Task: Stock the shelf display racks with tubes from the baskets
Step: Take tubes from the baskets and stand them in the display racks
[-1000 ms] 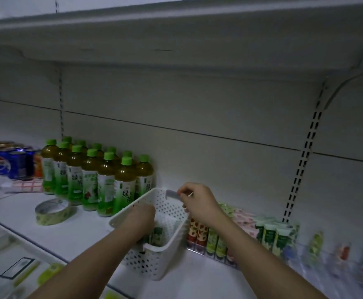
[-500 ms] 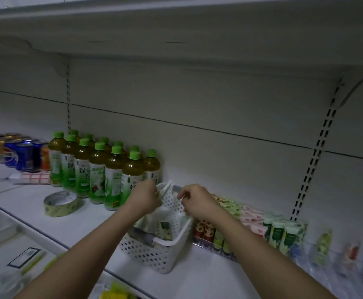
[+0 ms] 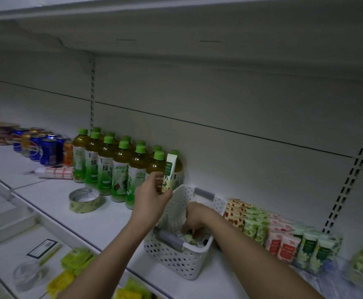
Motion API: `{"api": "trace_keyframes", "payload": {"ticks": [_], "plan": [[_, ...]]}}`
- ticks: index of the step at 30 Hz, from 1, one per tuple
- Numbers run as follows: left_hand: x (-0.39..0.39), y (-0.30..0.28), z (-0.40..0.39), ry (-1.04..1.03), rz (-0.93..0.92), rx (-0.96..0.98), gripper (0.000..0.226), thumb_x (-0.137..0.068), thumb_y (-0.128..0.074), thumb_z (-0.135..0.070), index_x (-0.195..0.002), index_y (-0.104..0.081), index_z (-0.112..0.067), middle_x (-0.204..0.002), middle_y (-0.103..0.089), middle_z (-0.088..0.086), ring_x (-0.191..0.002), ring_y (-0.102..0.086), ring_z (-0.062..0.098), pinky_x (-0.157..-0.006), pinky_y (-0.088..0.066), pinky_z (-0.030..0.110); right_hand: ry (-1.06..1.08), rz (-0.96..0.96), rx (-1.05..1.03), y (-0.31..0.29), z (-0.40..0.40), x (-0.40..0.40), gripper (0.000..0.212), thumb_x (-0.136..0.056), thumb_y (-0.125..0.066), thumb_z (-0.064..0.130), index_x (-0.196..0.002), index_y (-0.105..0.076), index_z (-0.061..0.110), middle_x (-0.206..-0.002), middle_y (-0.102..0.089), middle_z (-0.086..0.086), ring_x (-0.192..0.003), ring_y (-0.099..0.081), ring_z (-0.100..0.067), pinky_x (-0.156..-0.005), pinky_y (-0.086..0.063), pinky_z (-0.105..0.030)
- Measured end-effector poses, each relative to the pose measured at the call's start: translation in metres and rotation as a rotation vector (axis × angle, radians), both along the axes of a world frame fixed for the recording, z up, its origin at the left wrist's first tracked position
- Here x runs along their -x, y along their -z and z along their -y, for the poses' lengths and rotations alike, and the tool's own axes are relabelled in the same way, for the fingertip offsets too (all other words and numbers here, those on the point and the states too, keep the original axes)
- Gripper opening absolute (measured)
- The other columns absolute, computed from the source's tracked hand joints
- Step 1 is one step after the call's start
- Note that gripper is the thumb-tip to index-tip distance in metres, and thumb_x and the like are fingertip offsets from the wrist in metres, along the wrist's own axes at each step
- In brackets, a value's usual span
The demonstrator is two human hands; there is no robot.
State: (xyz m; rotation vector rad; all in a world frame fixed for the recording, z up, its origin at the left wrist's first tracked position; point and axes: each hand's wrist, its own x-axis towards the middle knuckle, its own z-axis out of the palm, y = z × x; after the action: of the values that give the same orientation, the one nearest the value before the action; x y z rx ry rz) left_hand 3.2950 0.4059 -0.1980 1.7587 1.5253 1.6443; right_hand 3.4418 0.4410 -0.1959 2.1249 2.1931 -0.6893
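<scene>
A white perforated basket [image 3: 176, 261] with grey handles stands on the white shelf, with several tubes [image 3: 192, 239] lying in its bottom. My left hand [image 3: 149, 200] is raised above the basket's left rim and pinches a white and green tube [image 3: 169, 173] upright. My right hand [image 3: 194, 216] reaches down inside the basket, its fingers curled among the tubes there; what they hold is hidden. To the right of the basket, a display rack [image 3: 284, 236] holds rows of upright tubes in red, green and pink.
Green-capped tea bottles [image 3: 120, 169] stand in rows just left of the basket. A roll of tape [image 3: 84, 200] lies in front of them, blue cans [image 3: 44, 147] farther left. A lower shelf with yellow packets [image 3: 74, 266] runs below. A shelf board hangs overhead.
My left hand has come up out of the basket with a white and green tube. My right hand has left the basket's far rim and gone down inside.
</scene>
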Motion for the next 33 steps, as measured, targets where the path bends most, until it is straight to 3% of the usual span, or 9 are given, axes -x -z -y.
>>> {"api": "trace_keyframes", "payload": {"ticks": [4,8,10,15,19,23,28,30,33], "plan": [[0.005,0.002,0.0,0.014,0.086,0.001,0.047,-0.081,-0.077,-0.022,-0.123,-0.057,-0.02,-0.092,-0.054,-0.023,-0.085,-0.052,-0.013,-0.061,-0.042,0.003,0.081,-0.052,0.069,0.007,-0.001,0.004,0.062,-0.085,-0.075,0.012,-0.134,-0.04,-0.004,-0.116,-0.064,-0.017,-0.088,-0.07,-0.026,-0.072,-0.061,-0.033],[0.01,0.006,-0.001,0.019,0.126,0.011,0.048,-0.08,-0.078,-0.022,-0.123,-0.058,-0.021,-0.09,-0.054,-0.024,-0.084,-0.055,-0.007,-0.058,-0.042,0.003,0.053,-0.145,0.014,0.005,-0.003,0.001,0.043,-0.077,-0.081,0.016,-0.112,-0.059,0.002,-0.092,-0.066,-0.008,-0.064,-0.064,-0.016,-0.045,-0.051,-0.022],[0.011,0.006,0.0,0.017,0.139,0.011,0.047,-0.08,-0.078,-0.021,-0.123,-0.058,-0.021,-0.089,-0.055,-0.023,-0.084,-0.056,-0.007,-0.058,-0.042,0.003,0.027,-0.226,-0.019,0.003,-0.004,-0.002,0.024,-0.075,-0.082,0.016,-0.092,-0.066,0.009,-0.08,-0.065,-0.003,-0.06,-0.062,-0.011,-0.047,-0.05,-0.02],[0.015,0.002,0.001,0.038,0.174,-0.006,0.048,-0.08,-0.078,-0.021,-0.123,-0.058,-0.019,-0.093,-0.059,-0.015,-0.087,-0.057,-0.002,-0.066,-0.042,0.008,0.036,-0.646,-0.084,-0.006,0.001,-0.009,0.017,-0.076,-0.081,0.011,-0.082,-0.069,0.021,-0.083,-0.074,0.002,-0.072,-0.072,-0.009,-0.064,-0.058,-0.021],[0.011,-0.009,0.008,0.083,0.173,-0.038,0.052,-0.08,-0.078,-0.024,-0.127,-0.055,-0.024,-0.092,-0.059,-0.017,-0.081,-0.058,-0.001,-0.061,-0.044,0.008,-0.018,-0.935,-0.14,-0.024,0.014,-0.019,0.023,-0.081,-0.075,0.004,-0.095,-0.066,0.019,-0.081,-0.076,0.008,-0.077,-0.073,-0.007,-0.063,-0.055,-0.017],[0.0,-0.02,0.015,0.187,0.201,-0.048,0.05,-0.08,-0.078,-0.022,-0.123,-0.054,-0.03,-0.095,-0.06,-0.013,-0.075,-0.063,0.008,-0.062,-0.05,0.015,-0.036,-1.065,-0.245,-0.04,0.029,-0.034,0.03,-0.082,-0.075,0.005,-0.108,-0.06,0.009,-0.093,-0.076,-0.005,-0.083,-0.074,-0.015,-0.065,-0.055,-0.02],[-0.021,-0.03,0.026,0.382,0.364,0.0,0.046,-0.077,-0.08,-0.016,-0.11,-0.052,-0.028,-0.101,-0.067,-0.005,-0.084,-0.068,0.003,-0.064,-0.054,0.016,-0.092,-1.115,-0.395,-0.055,0.053,-0.06,0.033,-0.085,-0.076,0.016,-0.112,-0.057,0.015,-0.098,-0.075,0.003,-0.09,-0.071,-0.014,-0.069,-0.055,-0.026],[-0.03,-0.034,0.032,0.483,0.393,0.029,0.052,-0.077,-0.08,-0.014,-0.115,-0.049,-0.029,-0.103,-0.07,-0.001,-0.088,-0.07,0.01,-0.068,-0.057,0.022,-0.095,-1.14,-0.449,-0.059,0.063,-0.072,0.031,-0.088,-0.073,0.019,-0.114,-0.057,0.017,-0.103,-0.074,0.002,-0.094,-0.071,-0.02,-0.072,-0.059,-0.034],[-0.049,-0.039,0.042,0.585,0.365,0.066,0.072,-0.075,-0.082,-0.013,-0.131,-0.039,-0.032,-0.107,-0.07,0.0,-0.091,-0.071,0.017,-0.072,-0.06,0.034,-0.096,-1.16,-0.529,-0.065,0.079,-0.092,0.027,-0.092,-0.068,0.022,-0.116,-0.056,0.023,-0.108,-0.073,0.005,-0.096,-0.071,-0.017,-0.069,-0.058,-0.031]]}}
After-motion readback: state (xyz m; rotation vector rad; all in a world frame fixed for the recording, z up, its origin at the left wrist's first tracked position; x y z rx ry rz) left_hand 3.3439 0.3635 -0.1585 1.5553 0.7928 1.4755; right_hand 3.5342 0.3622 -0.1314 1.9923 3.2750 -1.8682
